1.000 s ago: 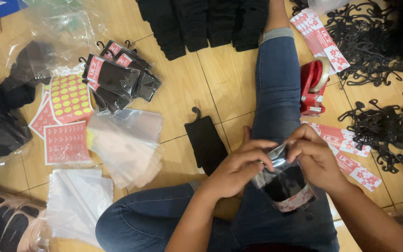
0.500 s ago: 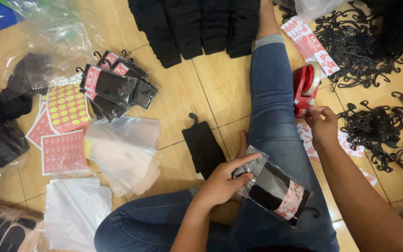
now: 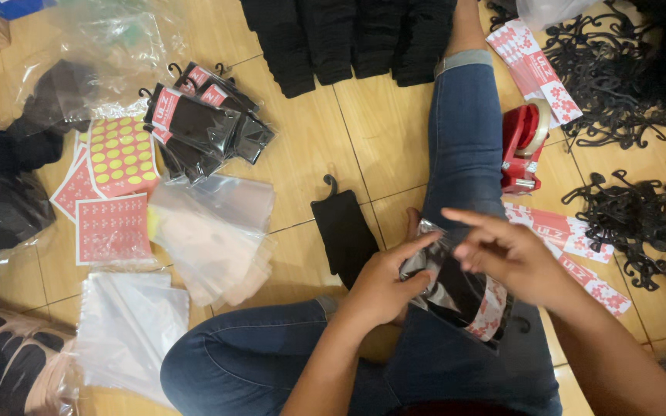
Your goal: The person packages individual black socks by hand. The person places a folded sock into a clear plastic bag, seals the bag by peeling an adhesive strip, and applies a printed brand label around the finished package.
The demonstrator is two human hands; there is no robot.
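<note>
A person sits on a wooden floor in blue jeans, seen from above. Over the right thigh both hands work at a clear plastic sleeve that holds a folded black garment with a red-and-white patterned card at its lower end; the sleeve is glossy and creased and lies tilted, its open end toward the hands. The left hand pinches the sleeve's upper edge, fingers curled closed on it. The right hand hovers at the same edge, forefinger stretched out, the other fingers loosely bent; whether it grips the sleeve cannot be told. Just left of the knee lies a black garment on a hanger. A red tape dispenser stands beside the right shin.
</note>
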